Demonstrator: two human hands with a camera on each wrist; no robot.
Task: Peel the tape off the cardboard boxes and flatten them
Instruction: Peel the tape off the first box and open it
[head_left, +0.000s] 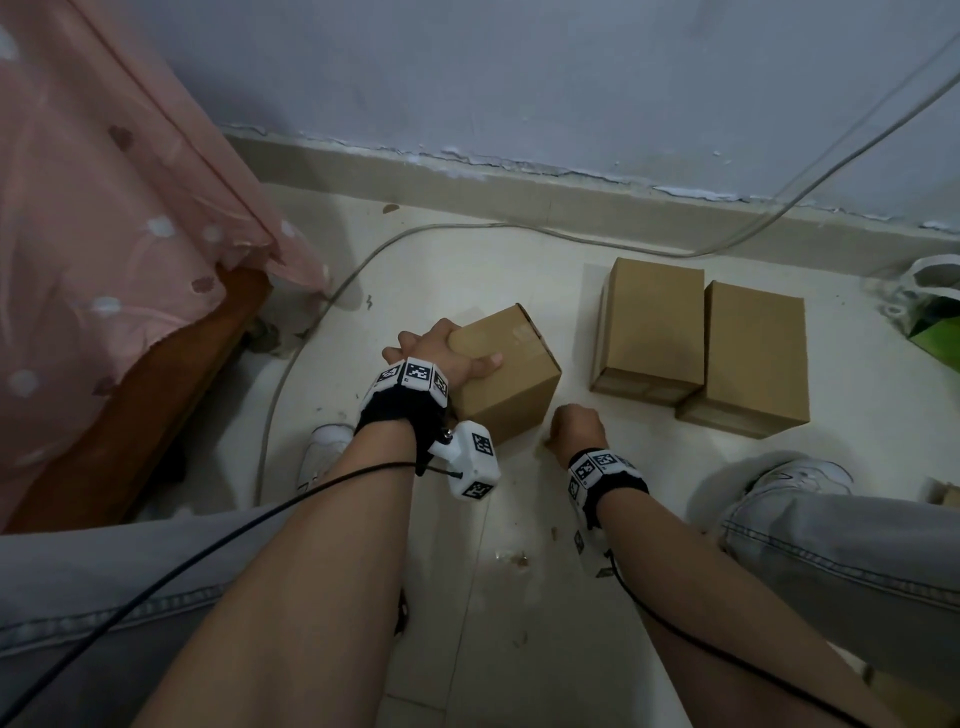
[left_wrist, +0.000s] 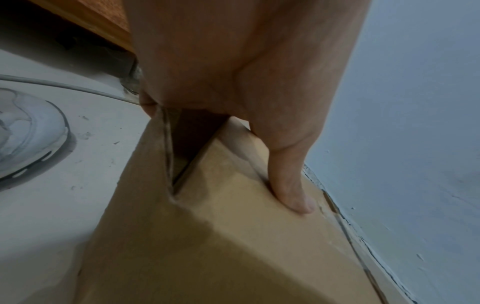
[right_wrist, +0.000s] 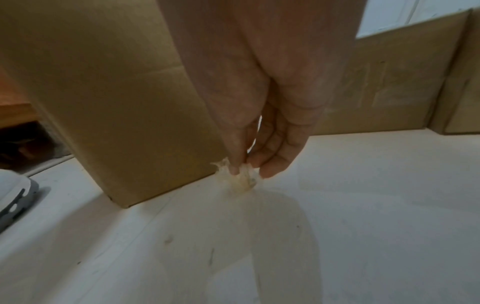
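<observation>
A plain brown cardboard box (head_left: 511, 379) stands upright on the floor, its top flap seam parted into a narrow gap. At its lower near corner hangs a crumpled clear strip of tape (right_wrist: 240, 176). Two more closed brown cardboard boxes (head_left: 701, 345) lie side by side, touching, to its right.

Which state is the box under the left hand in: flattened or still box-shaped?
Still box-shaped. The box stands on the floor with full sides under the left hand; in the left wrist view one seam gapes open.
</observation>
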